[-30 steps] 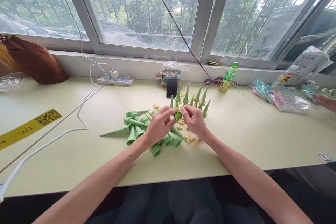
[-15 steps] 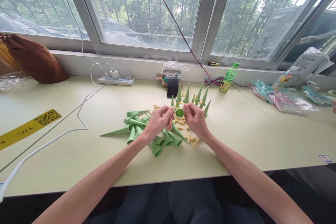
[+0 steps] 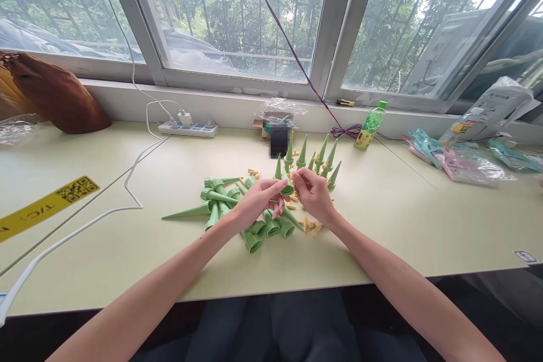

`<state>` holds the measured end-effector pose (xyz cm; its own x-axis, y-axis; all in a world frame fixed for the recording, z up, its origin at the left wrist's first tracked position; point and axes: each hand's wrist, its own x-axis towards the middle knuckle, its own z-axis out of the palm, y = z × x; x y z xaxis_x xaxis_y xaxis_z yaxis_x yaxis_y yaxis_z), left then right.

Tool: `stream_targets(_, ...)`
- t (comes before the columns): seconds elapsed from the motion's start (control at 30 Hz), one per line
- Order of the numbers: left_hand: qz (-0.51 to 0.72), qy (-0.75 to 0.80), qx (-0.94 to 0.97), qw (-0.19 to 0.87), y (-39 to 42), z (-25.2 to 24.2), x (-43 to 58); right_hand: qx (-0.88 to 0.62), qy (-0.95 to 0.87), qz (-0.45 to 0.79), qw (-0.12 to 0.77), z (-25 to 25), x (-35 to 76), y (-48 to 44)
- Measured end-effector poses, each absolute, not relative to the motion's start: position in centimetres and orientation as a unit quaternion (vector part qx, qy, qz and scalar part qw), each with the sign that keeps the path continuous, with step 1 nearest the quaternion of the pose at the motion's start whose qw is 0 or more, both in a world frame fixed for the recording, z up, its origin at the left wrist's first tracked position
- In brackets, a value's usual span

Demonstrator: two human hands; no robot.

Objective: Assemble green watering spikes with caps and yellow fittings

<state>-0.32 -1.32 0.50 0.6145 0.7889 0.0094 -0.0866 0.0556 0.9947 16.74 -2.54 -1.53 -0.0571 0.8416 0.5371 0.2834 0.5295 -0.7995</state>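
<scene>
My left hand [image 3: 257, 202] and my right hand [image 3: 311, 194] meet over the middle of the pale green table [image 3: 127, 237], and both pinch one green cone spike [image 3: 288, 188] between their fingertips. Its round open end tilts away from me. Under my left hand lies a heap of green cone spikes [image 3: 229, 209] on their sides. Behind my right hand several green spikes stand upright [image 3: 316, 158], points up. Small yellow plastic pieces [image 3: 309, 225] are scattered beneath my right wrist.
A white power strip [image 3: 189, 129] with a white cable [image 3: 85, 226] sits at the back left, near a brown bag [image 3: 55, 99]. A green drink bottle [image 3: 370, 124] stands at the back right. Plastic bags with teal items [image 3: 462, 161] lie far right. A yellow label [image 3: 46, 206] is stuck at left.
The green spike's round end faced me before; it has since been tipped away and lowered a little between my fingertips. My hands stayed in place.
</scene>
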Motion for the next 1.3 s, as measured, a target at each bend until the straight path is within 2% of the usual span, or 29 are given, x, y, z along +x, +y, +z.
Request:
stream_targets(0.13,0.334,0.311,0.699,0.550,-1.5,0.3,-0.5,-0.419,-0.686,0.233,0.548,-1.4,16.8,-2.5)
stream_targets(0.37,0.421,0.306,0.812,0.263,-1.6,-0.7,-0.4,-0.436,-0.689,0.214,0.537,-1.2,16.7,-2.5)
stream_targets(0.8,0.487,0.234,0.841,0.024,-0.4,-1.9,-0.9,-0.439,-0.675,0.238,0.543,-0.9,16.4,-2.6)
stream_targets(0.87,0.487,0.252,0.836,0.035,-0.4,-1.7,-0.8,-0.439,-0.668,0.249,0.546,-1.0,16.4,-2.5)
stream_targets(0.93,0.485,0.289,0.820,0.089,-0.6,-1.5,-0.7,-0.439,-0.657,0.261,0.554,-1.1,16.4,-2.5)
stream_targets(1.1,0.435,0.373,0.743,0.346,-1.0,-0.5,-0.4,-0.423,-0.624,0.295,0.587,-0.9,16.7,-2.5)
stream_targets(1.2,0.378,0.368,0.675,0.515,-1.0,-0.1,-0.3,-0.413,-0.616,0.305,0.598,-0.7,16.8,-2.6)
stream_targets(1.3,0.338,0.337,0.609,0.634,-1.1,0.2,-0.1,-0.405,-0.628,0.309,0.589,-0.8,16.7,-2.6)
